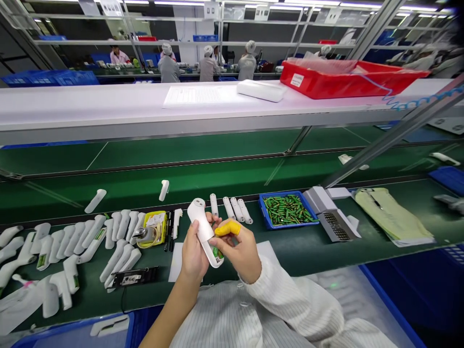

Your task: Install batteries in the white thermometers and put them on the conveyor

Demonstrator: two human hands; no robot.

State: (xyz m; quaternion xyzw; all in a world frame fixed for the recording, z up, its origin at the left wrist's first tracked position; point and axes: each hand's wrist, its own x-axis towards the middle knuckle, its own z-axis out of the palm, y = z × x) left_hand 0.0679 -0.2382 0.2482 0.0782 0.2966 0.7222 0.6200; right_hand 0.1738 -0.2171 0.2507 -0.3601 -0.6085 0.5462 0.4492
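Observation:
A white handheld thermometer [200, 220] is tilted in front of my body, its lower handle uncovered to show a battery compartment. My left hand [193, 249] is wrapped round its body. Green batteries [217, 253] show inside the handle, partly covered by my fingers. My right hand [241, 244], with a yellow finger cot [228, 227] on one finger, is closed in a pinch at the compartment. Whatever sits between those fingertips is hidden. Just beyond, white battery covers [235, 209] lie in a row. A blue tray [267, 221] full of green batteries stands to the right.
Many white thermometers [67, 239] lie at the left, some with batteries exposed. A yellow basket [154, 229], a black device [135, 277] and grey boxes [335, 220] are on the bench. Behind runs a green conveyor [126, 181] under a white shelf [119, 104] bearing a red bin [326, 84]. People sit farther back.

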